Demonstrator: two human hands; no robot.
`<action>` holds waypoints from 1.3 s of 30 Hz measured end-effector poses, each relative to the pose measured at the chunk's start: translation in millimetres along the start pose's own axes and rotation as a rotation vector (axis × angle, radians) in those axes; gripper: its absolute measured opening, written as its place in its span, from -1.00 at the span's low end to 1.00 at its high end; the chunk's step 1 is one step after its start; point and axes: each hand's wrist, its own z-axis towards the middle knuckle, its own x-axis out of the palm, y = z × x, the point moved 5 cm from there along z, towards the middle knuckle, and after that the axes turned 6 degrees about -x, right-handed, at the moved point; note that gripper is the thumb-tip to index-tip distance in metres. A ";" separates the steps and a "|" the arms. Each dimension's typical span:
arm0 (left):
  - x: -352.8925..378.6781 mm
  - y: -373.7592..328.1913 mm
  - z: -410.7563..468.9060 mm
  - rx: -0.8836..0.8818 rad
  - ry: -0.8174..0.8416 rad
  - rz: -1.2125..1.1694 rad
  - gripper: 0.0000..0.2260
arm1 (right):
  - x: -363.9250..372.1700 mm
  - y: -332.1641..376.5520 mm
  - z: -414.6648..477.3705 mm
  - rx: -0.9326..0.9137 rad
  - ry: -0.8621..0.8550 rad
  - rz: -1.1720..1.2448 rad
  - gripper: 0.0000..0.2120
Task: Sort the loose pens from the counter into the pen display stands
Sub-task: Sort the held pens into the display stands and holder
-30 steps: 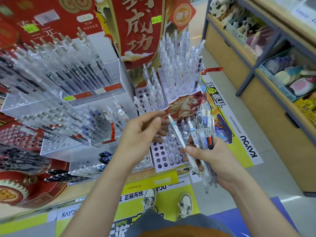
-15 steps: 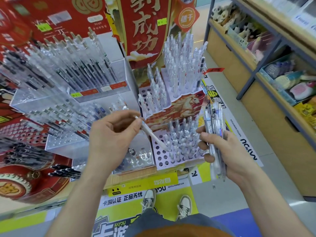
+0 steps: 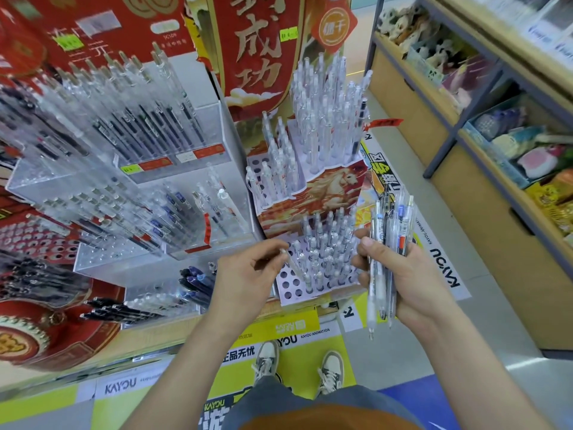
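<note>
**One pen at the holed stand, a bundle in the other hand**

Hard to make out:
- The left side of the view is smeared. Pens in the clear plastic stand (image 3: 214, 135) blur into one another, and its price labels cannot be read.
- The counter (image 3: 148, 335) shows only as a strip of wooden edge below the stands. The rest is covered.
- The lower end of the single pen (image 3: 296, 268) is lost among the pens already standing there. I cannot tell whether it sits in a hole or only touches the top of the tier.
- The bundle of pens (image 3: 384, 243) overlaps too much to count, and it hides the palm behind it.

Task things:
- The left hand (image 3: 245, 274) has its fingers curled and pinches the single pen near its upper end between thumb and fingertips. The pen is clear-bodied and slanted, pointing down and to the right.
- The pen's tip is at the left part of the lowest tier of the white holed stand (image 3: 290, 293), just beside several open holes.
- The holed stand rises in steps. A horse picture (image 3: 313, 197) covers the front of a middle step. The upper tiers are packed with upright clear pens.
- The right hand (image 3: 415, 280) is wrapped round the bundle, thumb across the front. These pens are clear, with blue, red and dark parts showing. They are held roughly upright, just right of the stand.
</note>
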 end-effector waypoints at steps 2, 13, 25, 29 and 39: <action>2.4 -0.5 -0.2 0.030 0.002 0.031 -0.77 | 0.3 -0.7 -0.1 0.002 -0.010 0.008 -0.77; 28.2 2.9 2.8 0.383 0.166 0.406 -0.83 | 8.6 -7.5 -1.2 0.031 0.025 0.018 -0.82; 40.8 -3.9 11.1 0.309 0.257 0.561 -0.83 | 30.7 -21.9 -2.8 0.091 0.157 -0.038 -0.79; 32.7 -2.7 11.2 0.179 0.283 0.500 -0.78 | 32.6 -27.4 -2.4 0.107 0.198 -0.060 -0.83; 5.8 -14.8 2.8 -0.271 0.247 -0.372 -0.87 | 47.7 -30.1 -0.9 0.100 0.303 -0.216 -0.87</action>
